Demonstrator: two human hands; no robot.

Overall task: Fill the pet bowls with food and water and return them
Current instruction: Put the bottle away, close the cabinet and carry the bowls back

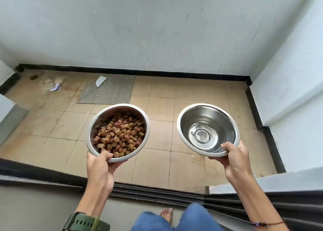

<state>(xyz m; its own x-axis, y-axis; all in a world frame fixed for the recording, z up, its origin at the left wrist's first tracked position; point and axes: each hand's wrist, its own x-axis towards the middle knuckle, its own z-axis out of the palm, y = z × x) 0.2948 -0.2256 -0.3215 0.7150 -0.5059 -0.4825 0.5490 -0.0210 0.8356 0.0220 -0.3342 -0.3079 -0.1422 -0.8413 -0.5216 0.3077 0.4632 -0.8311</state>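
While carried level over the tiled floor (157, 169), rigid, slick steel bowls, gripped at the near rim, thumb over and fingers curled beneath: kibble bowl (118, 132) in left hand (99, 171), heavier, spill-prone water bowl (208, 129) in right hand (235, 161).

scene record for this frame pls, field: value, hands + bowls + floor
left hand: grips near rim of food bowl, thumb over the rim
right hand: grips near rim of water bowl, thumb over the rim
food bowl: steel, holds brown kibble, held in air
water bowl: steel, holds clear water, held in air
bowls: side by side, apart
floor: tan tiles, stained at far left
mat: grey, on floor by far wall, ahead of food bowl
task state: both bowls filled, not yet set down
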